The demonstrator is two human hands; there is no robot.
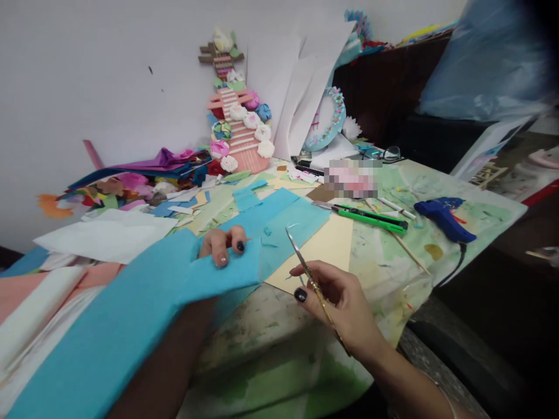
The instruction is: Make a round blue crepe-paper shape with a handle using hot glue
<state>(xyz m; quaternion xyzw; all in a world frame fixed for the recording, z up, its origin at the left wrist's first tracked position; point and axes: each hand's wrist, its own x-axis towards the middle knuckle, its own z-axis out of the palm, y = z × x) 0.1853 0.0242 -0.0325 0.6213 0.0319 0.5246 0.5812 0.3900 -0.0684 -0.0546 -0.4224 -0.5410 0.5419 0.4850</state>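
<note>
The left hand [220, 247] has its fingers curled over the far edge of the blue paper [144, 297], which runs off to the near left, while the right hand [345, 305] grips the scissors [315, 286] just right of the paper's end, not touching it. I'd hold that end taut, fingertips well back from the edge, and bring the blades in square; the green knife [371, 219] lies beyond, to the far right, out of the way.
</note>
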